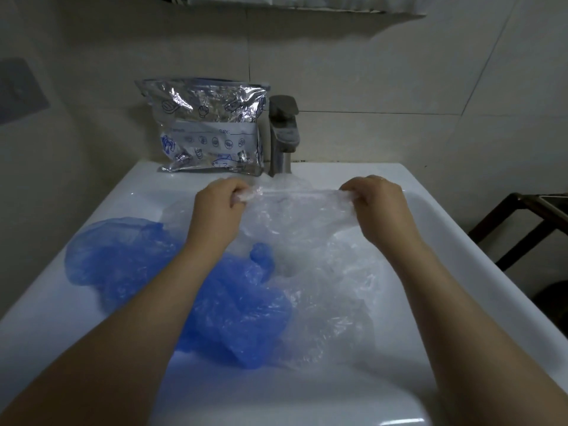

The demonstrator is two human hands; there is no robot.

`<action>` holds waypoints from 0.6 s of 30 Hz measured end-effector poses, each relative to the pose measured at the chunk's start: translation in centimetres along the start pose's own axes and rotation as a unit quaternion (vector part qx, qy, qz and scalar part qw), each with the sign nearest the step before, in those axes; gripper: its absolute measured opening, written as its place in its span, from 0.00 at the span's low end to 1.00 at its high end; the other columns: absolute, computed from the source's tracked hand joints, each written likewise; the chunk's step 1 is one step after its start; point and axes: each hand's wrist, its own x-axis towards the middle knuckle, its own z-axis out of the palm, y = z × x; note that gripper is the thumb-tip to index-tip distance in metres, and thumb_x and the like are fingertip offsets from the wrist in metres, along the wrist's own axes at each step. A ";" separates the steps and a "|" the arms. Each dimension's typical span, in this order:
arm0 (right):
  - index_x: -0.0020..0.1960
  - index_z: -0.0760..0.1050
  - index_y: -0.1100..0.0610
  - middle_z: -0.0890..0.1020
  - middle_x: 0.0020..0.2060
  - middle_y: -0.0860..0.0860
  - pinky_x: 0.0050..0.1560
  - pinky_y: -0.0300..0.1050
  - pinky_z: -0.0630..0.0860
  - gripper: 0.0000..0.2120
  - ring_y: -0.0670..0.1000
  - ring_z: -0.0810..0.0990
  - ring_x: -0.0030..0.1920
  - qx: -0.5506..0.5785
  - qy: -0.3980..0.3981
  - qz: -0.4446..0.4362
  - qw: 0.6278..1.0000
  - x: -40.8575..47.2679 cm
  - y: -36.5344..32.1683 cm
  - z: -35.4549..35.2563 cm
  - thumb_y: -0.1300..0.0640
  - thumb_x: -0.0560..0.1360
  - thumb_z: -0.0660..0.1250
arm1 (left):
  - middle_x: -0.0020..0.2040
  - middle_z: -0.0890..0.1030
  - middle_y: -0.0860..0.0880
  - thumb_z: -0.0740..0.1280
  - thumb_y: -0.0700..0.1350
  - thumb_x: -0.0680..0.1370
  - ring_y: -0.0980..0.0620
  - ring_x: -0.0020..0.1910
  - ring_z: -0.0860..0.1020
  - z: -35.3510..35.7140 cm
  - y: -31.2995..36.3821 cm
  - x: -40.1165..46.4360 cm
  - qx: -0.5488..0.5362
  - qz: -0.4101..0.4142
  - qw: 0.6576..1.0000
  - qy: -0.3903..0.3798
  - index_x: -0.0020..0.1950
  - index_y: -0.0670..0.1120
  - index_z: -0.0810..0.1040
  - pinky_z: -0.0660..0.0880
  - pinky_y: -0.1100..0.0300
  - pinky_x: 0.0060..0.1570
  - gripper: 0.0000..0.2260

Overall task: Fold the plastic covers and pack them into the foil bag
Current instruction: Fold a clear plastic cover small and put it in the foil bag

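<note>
Over a white sink (pixel 445 241), seen from above. Left of the tap (pixel 283 133), at the back edge: a foil bag (pixel 209 127), upright, leaning on the wall, long axis side to side, mouth edge up. Below and left of the tap, down in the basin: a crumpled blue cover (pixel 129 259), sprawling from the left wall toward the middle, partly under the left forearm. Just below the tap: left hand (pixel 219 201), fingers curled, pinching one end of a clear cover (pixel 295 216). Top edge of that cover pulled taut, running left to right straight across in front of the tap, the rest hanging down toward the basin. Below the tap and right of the blue one: more clear plastic (pixel 332 302), rumpled, overlapping the blue edge. Right of the tap: right hand (pixel 376 204), likewise curled and pinching the cover's other end. Far right of the tap, beyond the sink: a dark frame (pixel 522 222).
</note>
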 end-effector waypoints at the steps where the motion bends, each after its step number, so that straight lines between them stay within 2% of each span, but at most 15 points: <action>1: 0.50 0.80 0.60 0.80 0.45 0.57 0.42 0.39 0.65 0.15 0.55 0.77 0.46 0.033 0.012 0.032 0.999 0.1 0.2 -0.1 0.71 0.73 0.58 | 0.40 0.78 0.47 0.65 0.35 0.75 0.51 0.38 0.72 0.2 -0.3 0.0 -0.014 -0.046 0.999 -0.012 0.48 0.41 0.79 0.63 0.64 0.35 0.06; 2: 0.47 0.80 0.60 0.80 0.40 0.55 0.39 0.40 0.66 0.11 0.53 0.77 0.42 0.117 0.016 0.079 0.990 0.2 0.3 -0.1 0.70 0.73 0.60 | 0.34 0.77 0.50 0.64 0.37 0.76 0.52 0.35 0.70 0.3 -0.4 0.1 -0.063 -0.108 0.992 -0.023 0.44 0.42 0.79 0.63 0.63 0.33 0.04; 3: 0.44 0.79 0.61 0.80 0.36 0.53 0.37 0.40 0.69 0.08 0.51 0.76 0.37 0.240 0.006 0.130 0.962 0.2 0.2 -0.2 0.68 0.75 0.61 | 0.29 0.76 0.53 0.64 0.38 0.77 0.53 0.34 0.70 0.3 -0.5 0.2 -0.159 -0.182 0.970 -0.036 0.41 0.44 0.78 0.65 0.63 0.33 0.06; 4: 0.43 0.77 0.62 0.79 0.34 0.53 0.35 0.41 0.73 0.07 0.49 0.77 0.34 0.378 -0.012 0.177 0.909 0.3 -0.1 -0.4 0.67 0.76 0.61 | 0.27 0.78 0.54 0.62 0.39 0.78 0.54 0.35 0.72 0.2 -0.3 0.4 -0.287 -0.261 0.920 -0.051 0.40 0.45 0.76 0.67 0.64 0.34 0.08; 5: 0.44 0.76 0.64 0.78 0.33 0.53 0.34 0.39 0.76 0.07 0.48 0.77 0.31 0.506 -0.037 0.209 0.836 0.4 -0.4 -0.5 0.67 0.77 0.60 | 0.27 0.79 0.55 0.60 0.40 0.79 0.55 0.35 0.74 0.1 -0.1 0.6 -0.408 -0.329 0.848 -0.073 0.41 0.47 0.75 0.71 0.63 0.35 0.09; 6: 0.46 0.75 0.65 0.78 0.32 0.53 0.34 0.37 0.77 0.08 0.47 0.77 0.30 0.595 -0.066 0.224 0.769 0.4 -0.5 -0.7 0.67 0.78 0.58 | 0.28 0.81 0.54 0.59 0.40 0.80 0.55 0.35 0.77 -0.2 -0.2 0.9 -0.505 -0.374 0.772 -0.099 0.41 0.47 0.75 0.73 0.61 0.37 0.09; 7: 0.46 0.74 0.64 0.77 0.30 0.52 0.30 0.34 0.75 0.08 0.45 0.75 0.28 0.647 -0.089 0.230 0.722 0.5 -0.4 -0.8 0.68 0.78 0.57 | 0.29 0.81 0.52 0.59 0.40 0.79 0.54 0.33 0.79 -0.5 -0.2 0.9 -0.571 -0.393 0.710 -0.122 0.41 0.47 0.75 0.76 0.60 0.36 0.08; 8: 0.43 0.73 0.61 0.75 0.27 0.49 0.25 0.32 0.71 0.09 0.43 0.72 0.24 0.671 -0.110 0.236 0.694 0.5 -0.2 -0.8 0.68 0.78 0.56 | 0.29 0.81 0.50 0.62 0.38 0.75 0.54 0.31 0.80 -0.7 -0.4 1.0 -0.614 -0.394 0.670 -0.137 0.40 0.45 0.75 0.78 0.60 0.34 0.06; 9: 0.39 0.72 0.58 0.71 0.23 0.47 0.20 0.32 0.65 0.11 0.42 0.67 0.21 0.672 -0.131 0.243 0.687 0.5 0.0 -0.9 0.67 0.77 0.57 | 0.28 0.80 0.49 0.66 0.36 0.69 0.53 0.28 0.80 -1.0 -0.5 1.1 -0.652 -0.381 0.641 -0.139 0.36 0.44 0.76 0.79 0.59 0.31 0.04; 11: 0.30 0.69 0.53 0.64 0.20 0.45 0.17 0.32 0.57 0.15 0.42 0.60 0.18 0.632 -0.189 0.267 0.703 0.5 0.7 -0.8 0.61 0.75 0.60 | 0.25 0.76 0.50 0.74 0.33 0.54 0.53 0.23 0.76 -1.2 -1.1 1.3 -0.717 -0.345 0.589 -0.142 0.27 0.43 0.74 0.76 0.62 0.26 0.11; 13: 0.24 0.65 0.52 0.61 0.19 0.45 0.17 0.34 0.55 0.19 0.42 0.59 0.17 0.614 -0.247 0.284 0.694 0.3 1.7 -0.8 0.51 0.72 0.63 | 0.26 0.73 0.52 0.79 0.35 0.50 0.56 0.20 0.70 -1.4 -1.4 1.3 -0.746 -0.313 0.557 -0.188 0.27 0.45 0.73 0.70 0.67 0.21 0.17; 15: 0.26 0.70 0.53 0.66 0.21 0.46 0.18 0.34 0.60 0.14 0.43 0.64 0.20 0.669 -0.254 0.280 0.640 0.2 2.2 -0.9 0.50 0.64 0.72 | 0.31 0.78 0.54 0.79 0.42 0.56 0.58 0.23 0.71 -1.4 -1.2 1.3 -0.721 -0.289 0.590 -0.222 0.34 0.47 0.78 0.70 0.68 0.23 0.13; 16: 0.31 0.74 0.54 0.71 0.25 0.47 0.21 0.34 0.66 0.12 0.45 0.69 0.23 0.712 -0.241 0.270 0.601 0.2 2.4 -0.9 0.52 0.59 0.77 | 0.36 0.81 0.54 0.77 0.46 0.63 0.58 0.26 0.74 -1.4 -0.7 1.2 -0.708 -0.290 0.607 -0.214 0.42 0.47 0.82 0.72 0.68 0.26 0.10; 18: 0.41 0.78 0.57 0.78 0.33 0.50 0.33 0.37 0.73 0.16 0.47 0.76 0.31 0.787 -0.232 0.228 0.524 0.2 3.3 -0.5 0.55 0.57 0.80 | 0.47 0.81 0.54 0.65 0.50 0.75 0.59 0.27 0.76 -1.3 -0.3 1.0 -0.714 -0.297 0.603 -0.196 0.62 0.47 0.77 0.74 0.68 0.25 0.17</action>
